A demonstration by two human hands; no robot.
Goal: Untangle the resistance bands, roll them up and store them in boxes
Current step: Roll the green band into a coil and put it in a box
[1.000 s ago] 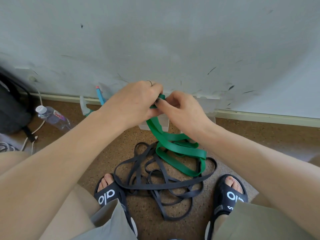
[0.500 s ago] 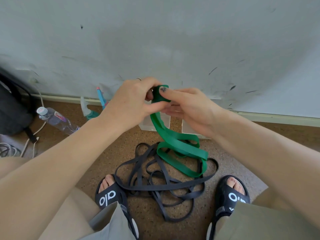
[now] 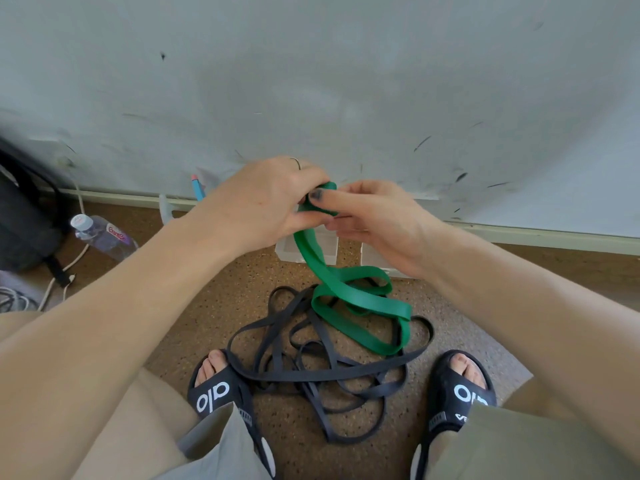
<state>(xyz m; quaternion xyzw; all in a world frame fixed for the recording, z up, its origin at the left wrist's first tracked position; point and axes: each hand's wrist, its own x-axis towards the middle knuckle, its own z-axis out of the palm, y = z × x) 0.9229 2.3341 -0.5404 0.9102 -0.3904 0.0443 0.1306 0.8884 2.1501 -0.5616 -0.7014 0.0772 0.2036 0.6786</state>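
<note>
A wide green resistance band (image 3: 360, 299) hangs from my two hands down to the floor, where it lies in loose loops. Its top end is wound into a small roll between my hands. My left hand (image 3: 263, 206) grips that roll from the left. My right hand (image 3: 374, 216) pinches it from the right, thumb on top. Below, thin black bands (image 3: 311, 372) lie in a tangle on the floor between my feet, partly under the green loops. Two clear plastic boxes (image 3: 329, 249) stand by the wall behind my hands, mostly hidden.
A plastic water bottle (image 3: 104, 233) lies on the floor at left, near a black bag (image 3: 24, 220) and white cables (image 3: 62, 271). A spray bottle (image 3: 166, 211) and a blue pen-like thing (image 3: 197, 187) stand at the baseboard. My sandalled feet (image 3: 214, 386) flank the black tangle.
My hands have turned the green roll a little and stay at about the same height. The loops on the floor have shifted slightly.
</note>
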